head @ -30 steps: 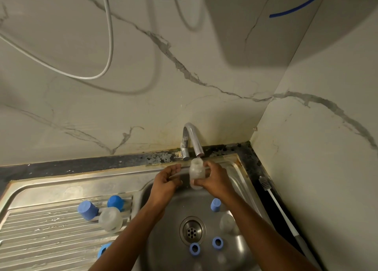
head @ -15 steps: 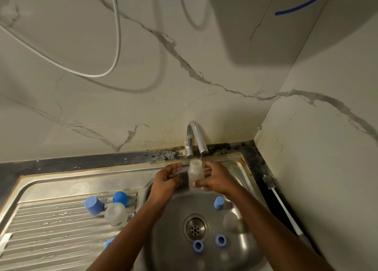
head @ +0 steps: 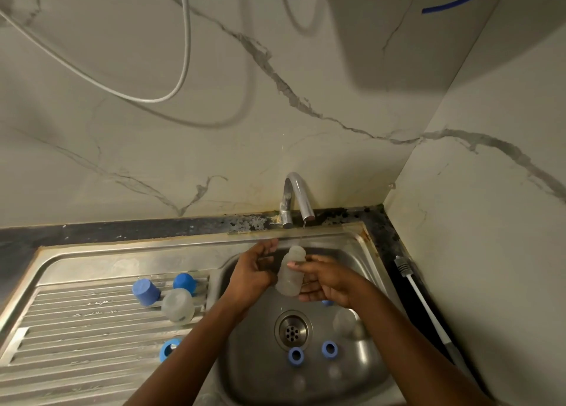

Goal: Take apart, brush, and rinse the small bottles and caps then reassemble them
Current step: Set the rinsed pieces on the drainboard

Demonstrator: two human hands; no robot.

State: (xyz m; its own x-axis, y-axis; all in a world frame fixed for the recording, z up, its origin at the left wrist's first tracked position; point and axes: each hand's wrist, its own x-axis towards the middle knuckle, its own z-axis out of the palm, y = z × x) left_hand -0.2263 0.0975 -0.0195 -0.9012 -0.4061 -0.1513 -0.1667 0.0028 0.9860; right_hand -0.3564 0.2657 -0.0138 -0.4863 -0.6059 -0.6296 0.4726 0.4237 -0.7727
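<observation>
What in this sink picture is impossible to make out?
Head view only.
Blue plastic cap in the basin: mostly behind the right hand.
Blue cap on the drainboard: partly behind the left forearm.
Left hand's grip on the translucent small bottle: blurred.

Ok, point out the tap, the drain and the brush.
tap [head: 303, 199]: head view, on the curved spout.
drain [head: 292, 330]: head view, centre of the strainer.
brush [head: 425, 303]: head view, midway along the white handle.
</observation>
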